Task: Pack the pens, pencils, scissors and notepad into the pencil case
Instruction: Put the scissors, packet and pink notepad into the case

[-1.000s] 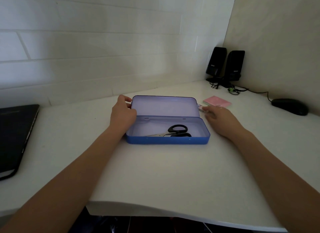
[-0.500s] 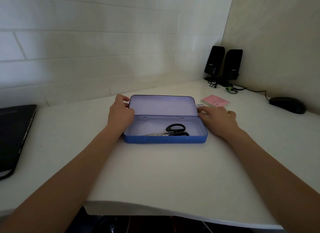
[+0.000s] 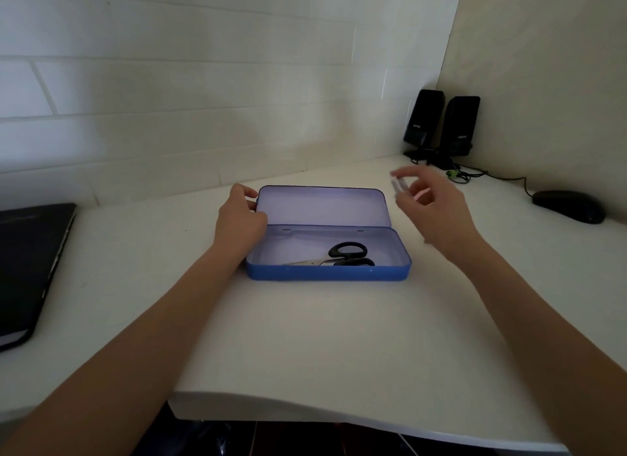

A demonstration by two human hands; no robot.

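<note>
Steadying the open pencil case (image 3: 327, 272) w/ your left hand (image 3: 239, 223), fingers curled on its lid edge. Your right hand (image 3: 437, 214) hovered beside it, fingertips (image 3: 402, 175) pinching a small blurred item; scissors (image 3: 342, 255) lay inside.

Pencil case (image 3: 327, 272): painted metal, smooth satin blue. Scissors (image 3: 346, 256): matt black plastic handles. Desk (image 3: 305, 337): smooth matt white.

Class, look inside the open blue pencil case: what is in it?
Only black-handled scissors lie in the pencil case, near its front wall. That wall hides part of them and the floor strip behind it.
</note>
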